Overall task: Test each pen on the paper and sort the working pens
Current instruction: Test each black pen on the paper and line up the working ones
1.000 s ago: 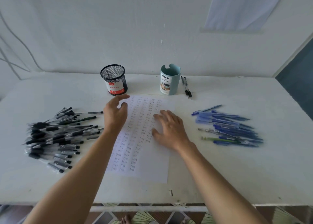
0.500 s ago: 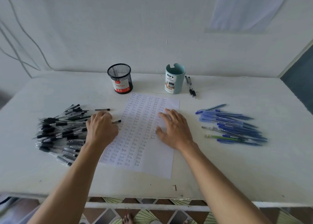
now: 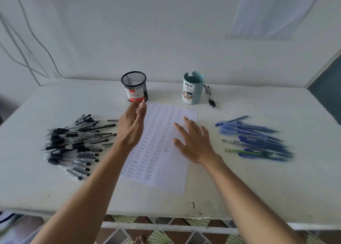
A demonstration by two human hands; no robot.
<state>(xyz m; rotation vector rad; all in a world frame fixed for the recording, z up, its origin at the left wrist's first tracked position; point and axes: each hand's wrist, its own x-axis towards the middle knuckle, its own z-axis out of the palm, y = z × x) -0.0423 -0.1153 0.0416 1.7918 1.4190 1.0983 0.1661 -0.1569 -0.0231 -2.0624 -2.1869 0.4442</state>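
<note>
A white paper point(image 3: 166, 170) covered in small handwritten test words lies in the middle of the table. My right hand point(image 3: 193, 142) rests flat on its right half, fingers spread. My left hand point(image 3: 132, 127) is raised over the paper's left edge and holds a black pen point(image 3: 144, 100). The hand hides most of the pen. Only its end shows past the fingertips, right beside the base of the black mesh cup point(image 3: 134, 86). A large pile of black pens point(image 3: 77, 142) lies on the left, and a pile of blue pens point(image 3: 258, 138) on the right.
A teal desk-organizer cup point(image 3: 193, 88) stands at the back behind the paper, with two black pens point(image 3: 210, 97) lying to its right. The wall runs close behind both cups. The table's front edge point(image 3: 166, 214) is near my body.
My left hand went from the paper's top left to the black pile, closed on a pen, then rose toward the mesh cup with it. My right hand stayed flat on the paper.
</note>
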